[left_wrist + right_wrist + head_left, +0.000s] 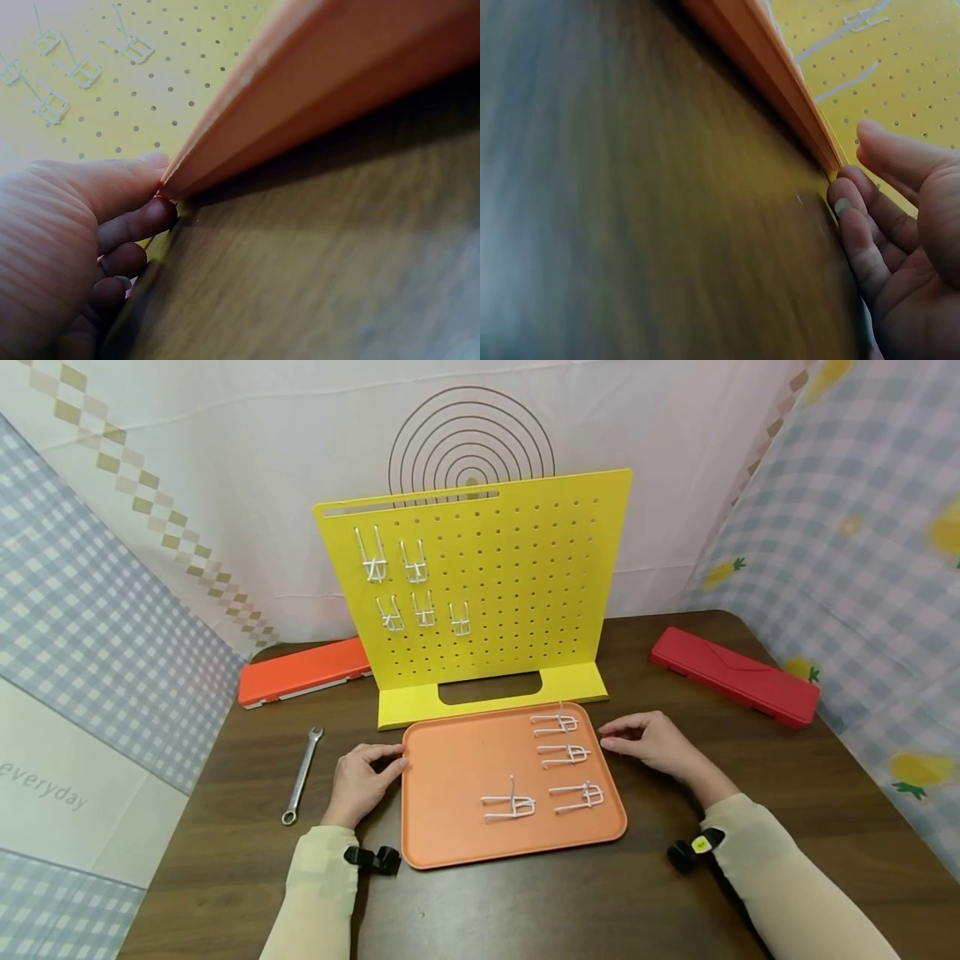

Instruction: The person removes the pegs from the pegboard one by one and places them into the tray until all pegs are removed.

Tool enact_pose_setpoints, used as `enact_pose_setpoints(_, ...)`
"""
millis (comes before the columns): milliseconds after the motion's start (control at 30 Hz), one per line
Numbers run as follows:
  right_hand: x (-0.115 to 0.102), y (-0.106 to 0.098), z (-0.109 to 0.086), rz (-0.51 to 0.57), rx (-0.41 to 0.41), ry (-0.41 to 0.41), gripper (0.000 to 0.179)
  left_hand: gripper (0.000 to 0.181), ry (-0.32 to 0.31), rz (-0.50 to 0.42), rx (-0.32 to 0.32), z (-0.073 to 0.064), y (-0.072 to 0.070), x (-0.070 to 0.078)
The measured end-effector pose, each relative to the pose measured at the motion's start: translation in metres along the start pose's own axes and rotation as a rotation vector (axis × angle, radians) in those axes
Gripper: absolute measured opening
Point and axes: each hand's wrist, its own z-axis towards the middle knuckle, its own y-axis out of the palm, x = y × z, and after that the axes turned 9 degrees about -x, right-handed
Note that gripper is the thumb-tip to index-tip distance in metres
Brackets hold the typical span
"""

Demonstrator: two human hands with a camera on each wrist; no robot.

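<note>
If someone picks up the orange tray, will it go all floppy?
Probably not: the orange tray looks flat and firm, with a raised edge all round that should help it stay stiff. The four white hooks seem to lie loose on it, so tilting could make them slide. They sit mostly toward the right, so that side might feel slightly heavier.

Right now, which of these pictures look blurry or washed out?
Head view: fairly clear, with the yellow pegboard and orange tray crisp-edged; left wrist: that board washed out toward the upper left; right wrist: tabletop smeared by blur, bluish haze at left.
</note>
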Motion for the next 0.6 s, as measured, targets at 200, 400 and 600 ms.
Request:
enact_pose_setpoints(200, 0.002, 0.007, 0.009, 0.023, -0.022, -0.015, 0.029, 0.026, 0.008, -0.001, 0.005, 0.001, 0.001, 0.0)
enact_pose_setpoints(400, 0.003, 0.011, 0.013, 0.052, -0.022, 0.011, 0.03, 0.026, 0.012, 0.004, 0.01, 0.0, 0.0, -0.001)
enact_pose_setpoints(600, 0.005, 0.013, 0.011, 0.058, -0.018, 0.018, 0.033, 0.026, 0.015, 0.016, 0.009, -0.001, 0.001, 0.0)
